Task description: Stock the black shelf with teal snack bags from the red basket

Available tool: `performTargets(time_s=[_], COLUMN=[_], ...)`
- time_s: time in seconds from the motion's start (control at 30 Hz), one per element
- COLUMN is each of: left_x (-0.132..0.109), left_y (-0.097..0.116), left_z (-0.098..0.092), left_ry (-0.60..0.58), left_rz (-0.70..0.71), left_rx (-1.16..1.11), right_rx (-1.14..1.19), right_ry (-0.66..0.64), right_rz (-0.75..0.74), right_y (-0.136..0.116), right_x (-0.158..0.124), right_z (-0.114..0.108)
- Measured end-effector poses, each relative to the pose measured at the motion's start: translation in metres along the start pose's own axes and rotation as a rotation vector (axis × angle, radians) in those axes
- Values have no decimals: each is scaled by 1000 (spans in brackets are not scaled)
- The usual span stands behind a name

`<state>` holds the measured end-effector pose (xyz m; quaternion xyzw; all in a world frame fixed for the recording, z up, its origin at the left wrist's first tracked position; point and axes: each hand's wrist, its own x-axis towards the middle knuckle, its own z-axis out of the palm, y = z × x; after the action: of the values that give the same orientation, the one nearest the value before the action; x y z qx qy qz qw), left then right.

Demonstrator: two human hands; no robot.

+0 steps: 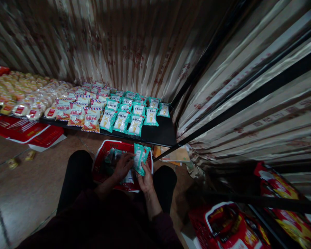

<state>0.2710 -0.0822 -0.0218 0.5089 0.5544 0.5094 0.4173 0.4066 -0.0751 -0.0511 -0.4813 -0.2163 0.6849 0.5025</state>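
In the head view, my right hand (145, 178) grips the lower end of a teal and white snack bag (140, 157), thumb on its face. My left hand (124, 166) reaches in from the left, fingers closed at the bag's left edge. Both hands are over a red plastic basket (97, 162) between my knees. More teal bags (118, 154) lie inside it, partly hidden by my left hand. Just beyond, a black shelf (159, 135) carries rows of matching teal bags (121, 121).
Orange and white snack bags (90, 119) and small round wrapped snacks (33, 107) fill the shelf leftward. Another red basket (28, 129) sits below it. A dark metal post (194, 133) slants on the right, near a basket of red packages (225, 221). Two small packets (12, 163) lie on the floor.
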Motion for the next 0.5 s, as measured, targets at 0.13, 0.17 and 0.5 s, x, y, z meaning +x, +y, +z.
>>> performTargets(time_s=[0.13,0.17,0.5], left_x=[0,1,3], left_y=[2,3,4], left_z=[2,2,5], left_ry=[-4,-3,16], left_rz=[3,-1,-42], left_rx=[47,55,135], right_rx=[43,64,-6], right_ry=[11,17,26], right_rz=[27,27,-65], right_y=[-4,-5,-7], right_x=[-2,-2,-2], right_z=[2,2,6])
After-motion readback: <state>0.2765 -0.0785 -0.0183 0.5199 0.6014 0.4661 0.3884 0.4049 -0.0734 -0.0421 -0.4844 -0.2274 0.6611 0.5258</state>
